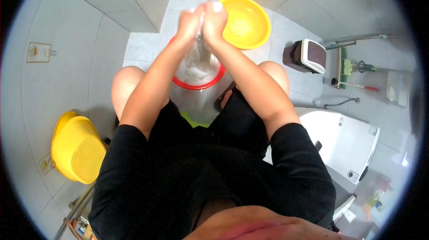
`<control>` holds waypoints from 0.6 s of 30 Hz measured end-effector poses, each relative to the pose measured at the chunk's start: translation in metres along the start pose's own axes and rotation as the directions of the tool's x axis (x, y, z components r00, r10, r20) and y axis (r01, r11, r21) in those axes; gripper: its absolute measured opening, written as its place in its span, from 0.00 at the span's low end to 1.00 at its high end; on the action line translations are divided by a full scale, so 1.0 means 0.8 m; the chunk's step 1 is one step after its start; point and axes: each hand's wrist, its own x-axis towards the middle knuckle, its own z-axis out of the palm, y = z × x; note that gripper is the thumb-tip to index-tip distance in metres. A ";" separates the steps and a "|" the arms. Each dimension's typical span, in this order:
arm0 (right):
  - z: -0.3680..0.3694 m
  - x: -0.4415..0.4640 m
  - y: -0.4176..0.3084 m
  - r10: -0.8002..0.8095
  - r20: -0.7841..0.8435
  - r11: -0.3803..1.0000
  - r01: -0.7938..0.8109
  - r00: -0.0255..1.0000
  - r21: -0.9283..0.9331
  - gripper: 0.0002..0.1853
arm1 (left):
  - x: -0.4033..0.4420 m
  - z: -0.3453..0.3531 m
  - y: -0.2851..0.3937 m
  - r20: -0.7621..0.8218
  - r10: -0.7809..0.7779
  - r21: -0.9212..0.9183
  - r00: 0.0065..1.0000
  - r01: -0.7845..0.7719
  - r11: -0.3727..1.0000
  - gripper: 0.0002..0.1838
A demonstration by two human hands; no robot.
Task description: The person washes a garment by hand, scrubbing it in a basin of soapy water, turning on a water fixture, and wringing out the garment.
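Both hands are raised close together over a red-rimmed basin [199, 87] on the floor. My left hand [189, 22] and my right hand [215, 23] are closed, with white suds on them. From between them a wet, pale cloth [199, 52] hangs toward the basin; its exact kind is hard to make out. Whitish foam or soapy water shows inside the basin, partly hidden by my forearms. Just to the right of my right hand stands a yellow basin [267, 28] with what looks like water in it.
A dark bin with a white-rimmed lid [314, 56] stands on the right. Beyond it, a brush with a red handle end [371, 88] hangs by the wall. A white toilet [348, 137] is at lower right, yellow tubs [80, 150] hang on the left wall.
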 end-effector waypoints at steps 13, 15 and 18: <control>-0.003 -0.032 -0.026 -0.425 0.232 0.862 0.469 0.875 -0.190 0.13 | 0.036 -0.031 -0.010 0.268 -0.303 -0.462 0.914 0.398 0.792 0.21; -0.002 0.009 -0.029 -0.146 0.022 0.979 0.148 0.989 -0.143 0.12 | 0.001 -0.001 0.001 -0.015 -0.210 -0.328 0.978 0.194 0.924 0.18; 0.000 -0.015 -0.022 -0.187 0.036 0.973 0.190 0.982 -0.131 0.12 | 0.017 -0.015 -0.007 -0.045 -0.114 -0.104 0.992 0.109 0.989 0.18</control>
